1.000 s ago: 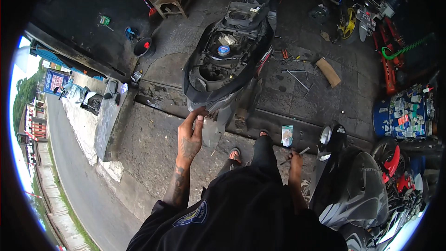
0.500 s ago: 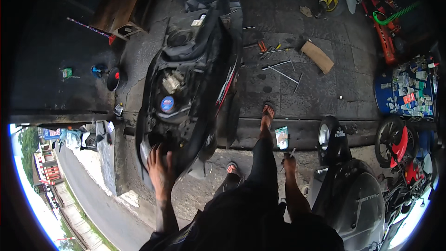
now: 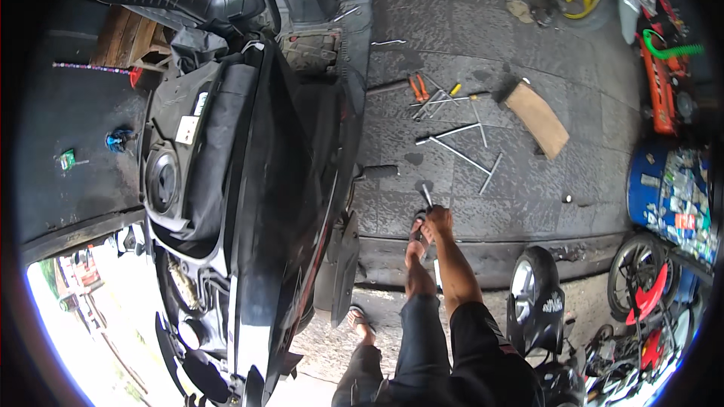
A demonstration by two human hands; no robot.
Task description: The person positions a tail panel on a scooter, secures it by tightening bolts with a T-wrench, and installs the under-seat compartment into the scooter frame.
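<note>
My right hand (image 3: 438, 220) is closed around a slim metallic tool (image 3: 427, 195), whose exact kind I cannot make out. The tool points away from me over the dark paving, just beyond my sandalled foot (image 3: 416, 232). To the left stands a black scooter (image 3: 268, 173) with its seat off; its open body shows a round opening (image 3: 162, 179) and inner parts. My left hand is out of view, somewhere past the lower left edge.
Orange-handled pliers (image 3: 418, 88), a T-handle wrench (image 3: 483, 169) and other tools lie ahead on the paving, beside a piece of brown cardboard (image 3: 537, 119). A blue drum (image 3: 650, 185) of litter stands right, near a parked motorcycle (image 3: 537, 294). A stone step edge (image 3: 483, 252) crosses underfoot.
My right hand has moved forward and left, out over the paving with the tool. My left hand has left the view. The view has shifted, bringing the scooter's front body nearer.
</note>
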